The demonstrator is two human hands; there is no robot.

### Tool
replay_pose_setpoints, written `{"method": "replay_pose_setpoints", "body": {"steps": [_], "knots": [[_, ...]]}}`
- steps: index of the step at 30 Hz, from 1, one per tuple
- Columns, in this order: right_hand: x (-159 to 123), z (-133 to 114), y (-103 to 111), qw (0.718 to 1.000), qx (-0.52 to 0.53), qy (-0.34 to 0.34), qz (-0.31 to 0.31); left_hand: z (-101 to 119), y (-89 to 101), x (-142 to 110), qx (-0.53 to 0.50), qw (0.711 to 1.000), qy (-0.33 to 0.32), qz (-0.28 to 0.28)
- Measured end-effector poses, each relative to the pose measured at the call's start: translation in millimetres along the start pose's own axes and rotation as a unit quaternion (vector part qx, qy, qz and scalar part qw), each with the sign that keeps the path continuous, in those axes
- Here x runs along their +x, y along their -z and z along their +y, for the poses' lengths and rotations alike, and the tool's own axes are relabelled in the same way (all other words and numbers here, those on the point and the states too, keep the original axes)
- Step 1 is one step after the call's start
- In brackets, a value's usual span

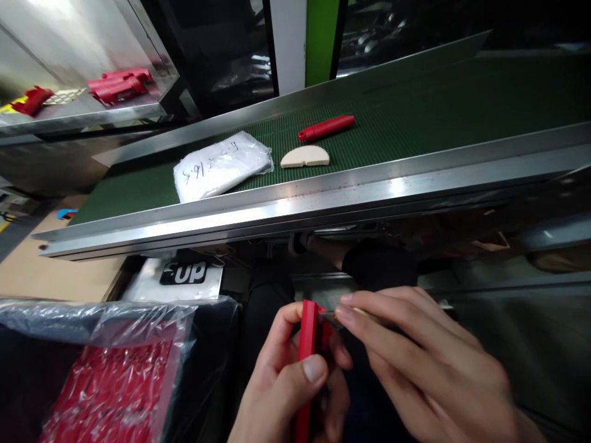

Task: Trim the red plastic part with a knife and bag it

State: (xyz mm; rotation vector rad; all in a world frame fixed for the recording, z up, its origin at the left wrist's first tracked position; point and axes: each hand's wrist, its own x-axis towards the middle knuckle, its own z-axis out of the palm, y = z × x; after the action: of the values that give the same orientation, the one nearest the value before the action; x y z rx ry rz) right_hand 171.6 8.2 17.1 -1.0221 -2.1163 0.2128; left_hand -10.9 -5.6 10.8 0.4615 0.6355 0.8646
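Two bare hands are working below the edge of a green conveyor belt (415, 117), fitting a small dark metal piece (330, 318) into a red plastic handle (308, 344). L hand (289, 387) is clenching the handle upright, thumb pressing on its front face, fingers wrapping behind. R hand (429, 363) is pinching the metal piece betw. thumb and forefinger, its tip touching the handle's top end. Whether the piece is already seated is too small to tell.

On the belt, well apart from the hands, are lying a white plastic bag w/ handwritten marks (221, 166), a cream half-round piece (305, 157) just beside it, and a second red handle (325, 128) near that. At lower left a clear bag of red parts (111, 381) is sitting open. More red parts (120, 85) are resting on a steel shelf (83, 114) at upper left.

Risk, as a judgement: the metal piece looks thin and probably sharp, and the pinching fingertips are sitting very close to it, so a slip while pushing could nick a finger. The L thumb is also lying near the insertion line. A loose pinch could drop the piece into the dark gap under the belt frame, where it would be hard to find.
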Motion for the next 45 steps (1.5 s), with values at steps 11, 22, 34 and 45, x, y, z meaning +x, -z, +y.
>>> {"method": "replay_pose_setpoints", "body": {"steps": [11, 22, 34, 45], "knots": [[-7.6, 17.3, 6.3, 0.995, 0.040, -0.081, 0.033, -1.7, 3.6, -10.2, -0.060, 0.994, 0.041, -0.077], [-1.5, 14.6, 7.6, 0.997, 0.028, 0.050, -0.045, -12.0, 12.2, -10.9, -0.166, 0.979, 0.079, -0.093], [-4.3, 19.8, 8.4, 0.996, 0.006, 0.080, -0.045, 10.4, 4.6, -7.6, -0.122, 0.982, 0.146, -0.023], [-2.7, 25.5, 14.7, 1.000, 0.017, -0.010, 0.003, 8.7, 15.7, -9.4, -0.091, 0.972, 0.201, -0.077]]}}
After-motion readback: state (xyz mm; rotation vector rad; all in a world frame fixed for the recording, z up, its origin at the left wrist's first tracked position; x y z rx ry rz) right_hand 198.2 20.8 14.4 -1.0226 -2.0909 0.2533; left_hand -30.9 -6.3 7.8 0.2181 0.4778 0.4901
